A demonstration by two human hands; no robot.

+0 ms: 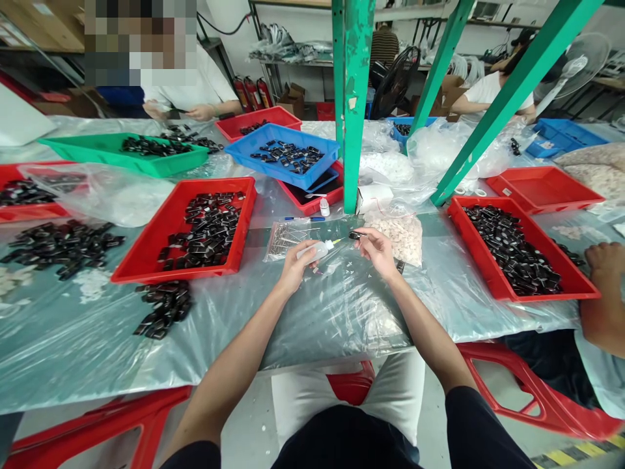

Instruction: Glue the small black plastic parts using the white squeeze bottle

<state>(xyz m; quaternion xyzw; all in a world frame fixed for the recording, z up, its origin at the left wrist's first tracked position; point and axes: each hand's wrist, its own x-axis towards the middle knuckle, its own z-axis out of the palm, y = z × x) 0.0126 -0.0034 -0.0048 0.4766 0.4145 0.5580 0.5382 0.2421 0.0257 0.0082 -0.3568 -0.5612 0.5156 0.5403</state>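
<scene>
My left hand is closed around a small clear squeeze bottle with a yellow nozzle that points right. My right hand pinches a small black part just in front of that nozzle tip. Both hands hover over the plastic-covered table. A red tray filled with several black parts lies to my left, with a loose pile of black parts in front of it. A bag of small white pieces lies just beyond my right hand.
A second red tray of black parts sits at right, next to another person's hand. Blue tray, green tray and a green post stand farther back. People work across the table. Red stools show below.
</scene>
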